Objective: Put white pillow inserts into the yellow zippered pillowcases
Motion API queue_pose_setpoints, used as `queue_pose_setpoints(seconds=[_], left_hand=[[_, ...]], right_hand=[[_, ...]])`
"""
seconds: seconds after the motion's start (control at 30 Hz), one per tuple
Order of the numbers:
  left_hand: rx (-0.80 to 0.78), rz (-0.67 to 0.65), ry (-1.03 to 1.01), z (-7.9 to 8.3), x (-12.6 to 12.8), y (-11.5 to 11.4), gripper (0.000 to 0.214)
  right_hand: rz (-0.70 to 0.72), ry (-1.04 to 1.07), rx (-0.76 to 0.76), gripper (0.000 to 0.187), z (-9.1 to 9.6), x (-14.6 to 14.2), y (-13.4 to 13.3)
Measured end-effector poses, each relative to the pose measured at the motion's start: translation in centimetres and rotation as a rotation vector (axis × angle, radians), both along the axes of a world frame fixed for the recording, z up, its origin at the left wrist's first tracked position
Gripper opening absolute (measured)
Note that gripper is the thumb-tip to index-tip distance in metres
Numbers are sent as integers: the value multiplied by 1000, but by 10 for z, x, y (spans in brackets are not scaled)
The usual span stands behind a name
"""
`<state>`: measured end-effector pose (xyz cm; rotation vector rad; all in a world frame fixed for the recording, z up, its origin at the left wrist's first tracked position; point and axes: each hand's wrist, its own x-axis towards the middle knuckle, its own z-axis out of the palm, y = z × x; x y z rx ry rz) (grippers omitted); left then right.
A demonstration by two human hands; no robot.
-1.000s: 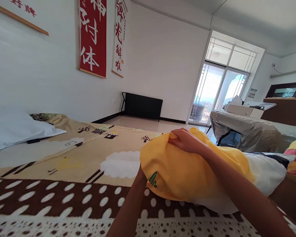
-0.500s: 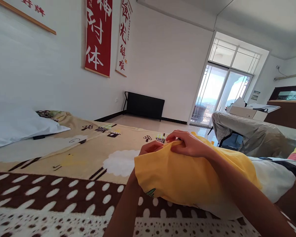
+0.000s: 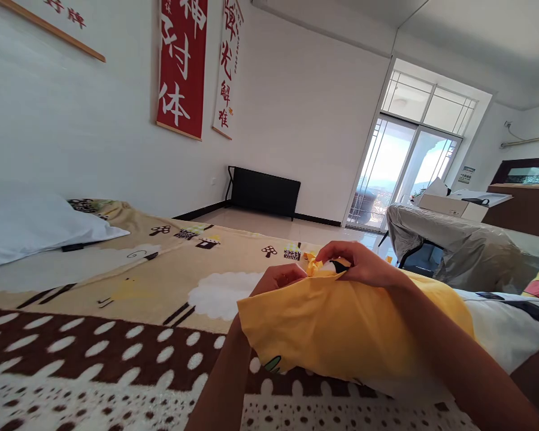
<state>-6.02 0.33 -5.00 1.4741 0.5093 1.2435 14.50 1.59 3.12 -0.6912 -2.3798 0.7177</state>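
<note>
A yellow cloth cover (image 3: 305,323) with a small green print lies over a bulky form on the bed, its loose end toward the left. White fabric with black marks (image 3: 498,311) continues from it to the right. My left hand (image 3: 281,276) is closed on the cover's upper edge, fingers curled and partly hidden behind the cloth. Pinching the same edge farther right is my right hand (image 3: 363,263), fingers bent over it. Between the hands the edge gapes, showing something white and black (image 3: 332,267) inside and a crumpled yellow fold (image 3: 312,263).
Beneath lies a beige and brown patterned blanket (image 3: 161,281). A white pillow (image 3: 40,227) rests at the left. Beyond the bed, a black folded frame (image 3: 265,190) leans by the wall. At the right, a plastic-covered table (image 3: 413,224) bears an open white box (image 3: 453,206).
The edge between my hands has opened, exposing white and black inside and a yellow fold. My right hand has shifted slightly right; the cover's loose corner has moved a little left and down.
</note>
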Motion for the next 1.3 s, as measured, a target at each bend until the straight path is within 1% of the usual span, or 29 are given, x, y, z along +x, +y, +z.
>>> queue_pose_setpoints(seconds=[0.07, 0.1, 0.13, 0.2, 0.23, 0.27, 0.3, 0.37, 0.43, 0.5, 0.57, 0.6, 0.63, 0.7, 0.77, 0.83, 0.93, 1.0, 1.03, 1.1, 1.13, 1.17, 1.2, 1.23, 1.3], left_hand=[[94, -49, 127, -2, -5, -4, 13], [146, -49, 153, -2, -7, -5, 14], [185, -33, 148, -2, -7, -5, 16], [204, 41, 64, -3, -4, -3, 19], [197, 100, 3, -3, -2, -1, 20], [187, 166, -61, -4, 2, 2, 22], [181, 224, -119, -5, 5, 5, 23], [179, 306, -211, -7, 11, 13, 25], [190, 346, -249, -7, 15, 20, 26], [243, 380, -231, -7, 16, 24, 24], [321, 452, -201, -5, 16, 24, 19], [334, 495, -197, -4, 16, 23, 16], [317, 534, -204, -3, 16, 21, 14], [216, 564, -222, -1, 17, 16, 15], [104, 510, -224, 1, 19, 11, 19], [48, 430, -232, 3, 21, 8, 22], [53, 318, -265, 0, 19, 10, 34], [86, 235, -317, -6, 15, 15, 41], [99, 156, -345, -11, 11, 19, 45], [131, -72, -364, -22, 3, 27, 60], [161, -184, -333, -26, 0, 32, 71], [200, -258, -275, -30, -3, 35, 80], [238, -274, -191, -33, -5, 37, 84], [259, -223, -93, -33, -6, 38, 83], [232, -5, 70, -31, -1, 36, 67]], right_hand=[[52, 27, -11, 32, -1, 2, 0], [36, 29, -4, 34, -2, 2, 0], [-25, 23, 17, 35, -3, 2, 0], [-232, -17, 80, 32, -7, 0, 0], [-331, -43, 93, 27, -9, 0, 0], [-401, -62, 93, 22, -10, -1, 0], [-432, -71, 87, 17, -12, -2, 0], [-393, -54, 80, 9, -14, -5, -1], [-297, -53, 103, 7, -15, -7, -2], [-163, -141, 102, 10, -15, -9, -3], [-36, -254, 79, 12, -14, -11, -3], [6, -291, 72, 11, -14, -11, -3], [27, -307, 73, 10, -13, -11, -2], [9, -282, 79, 11, -13, -12, -1], [-51, -210, 81, 14, -13, -12, 0], [-119, -128, 82, 15, -13, -11, 2], [-227, -3, 121, 11, -13, -8, 8], [-325, 95, 159, 12, -13, -4, 13], [-379, 143, 172, 14, -13, -2, 16], [-480, 226, 181, 16, -12, 2, 22], [-521, 259, 181, 16, -13, 4, 25], [-552, 286, 183, 15, -13, 6, 28], [-576, 308, 187, 15, -14, 7, 31], [-594, 324, 192, 14, -15, 8, 33], [-601, 336, 194, 12, -17, 9, 35]])
